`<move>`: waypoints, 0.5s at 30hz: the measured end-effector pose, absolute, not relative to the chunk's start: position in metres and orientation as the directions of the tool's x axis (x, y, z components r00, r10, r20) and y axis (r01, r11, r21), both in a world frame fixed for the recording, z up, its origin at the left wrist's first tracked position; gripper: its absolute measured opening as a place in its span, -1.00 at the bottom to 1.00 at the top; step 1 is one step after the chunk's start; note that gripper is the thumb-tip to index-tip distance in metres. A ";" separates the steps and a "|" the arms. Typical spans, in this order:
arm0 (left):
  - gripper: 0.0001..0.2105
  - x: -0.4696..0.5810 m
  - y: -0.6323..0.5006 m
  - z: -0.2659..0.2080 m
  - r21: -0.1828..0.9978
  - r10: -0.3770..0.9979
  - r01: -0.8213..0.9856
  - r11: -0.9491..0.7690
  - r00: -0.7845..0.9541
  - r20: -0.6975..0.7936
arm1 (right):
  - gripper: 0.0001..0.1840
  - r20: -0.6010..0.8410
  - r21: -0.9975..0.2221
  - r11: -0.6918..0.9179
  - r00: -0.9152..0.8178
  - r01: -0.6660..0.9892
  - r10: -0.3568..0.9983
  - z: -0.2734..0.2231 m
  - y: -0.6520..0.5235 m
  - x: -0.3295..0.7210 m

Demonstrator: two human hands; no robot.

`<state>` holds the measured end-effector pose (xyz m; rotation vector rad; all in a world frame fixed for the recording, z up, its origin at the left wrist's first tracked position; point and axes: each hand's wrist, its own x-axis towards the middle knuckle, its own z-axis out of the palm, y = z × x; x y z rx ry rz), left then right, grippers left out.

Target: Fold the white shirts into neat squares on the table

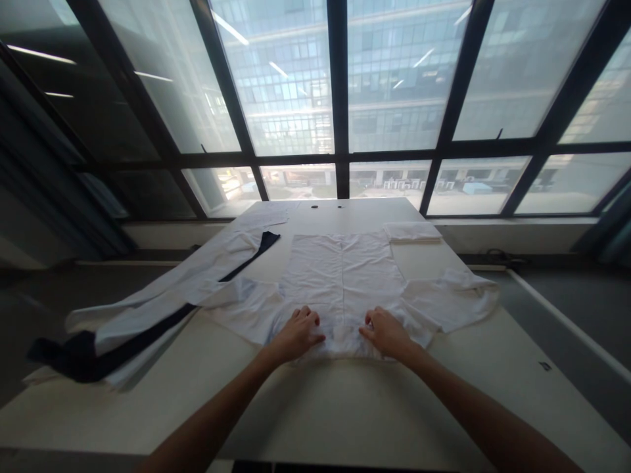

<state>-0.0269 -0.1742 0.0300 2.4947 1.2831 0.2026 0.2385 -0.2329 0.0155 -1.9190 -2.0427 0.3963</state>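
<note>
A white shirt (341, 269) lies spread on the white table (315, 407), its body stretching away from me and its sleeves out to both sides. My left hand (298, 334) rests on the near part of the shirt, left of its middle line. Its fingers are bent, with the thumb apart from them. Opposite it, my right hand (387, 332) touches the fabric right of the middle in much the same pose. Between the hands the cloth is slightly wrinkled. The fabric under the palms is hidden.
White garments (142, 302) with a dark navy strip of cloth (148, 335) lie along the table's left side, partly over its edge. A folded white cloth (412, 232) sits at the far right. Large windows (290, 79) rise behind the table.
</note>
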 end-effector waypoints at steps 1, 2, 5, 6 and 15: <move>-0.81 -0.028 -0.175 0.029 0.361 0.807 0.757 -0.545 0.590 -0.020 | -0.91 0.016 -0.439 0.081 -0.082 0.895 0.997 0.017 -0.233 0.240; -0.84 -0.028 -0.175 0.029 0.383 0.798 0.740 -0.554 0.602 -0.009 | -0.95 0.008 -0.482 0.101 -0.110 0.871 0.994 0.020 -0.234 0.242; -0.91 -0.027 -0.183 0.035 0.525 0.778 0.644 -0.556 0.626 0.057 | -0.95 0.066 -0.621 0.180 -0.179 0.762 0.982 0.034 -0.243 0.246; -0.91 -0.028 -0.188 0.040 0.582 0.772 0.602 -0.547 0.631 0.074 | -0.94 0.096 -0.668 0.215 -0.204 0.712 0.974 0.040 -0.249 0.248; -0.65 -0.061 -0.226 0.084 0.909 0.567 0.345 -0.234 0.808 -0.161 | -0.73 -0.062 -0.880 0.145 -0.413 0.452 0.909 0.052 -0.277 0.267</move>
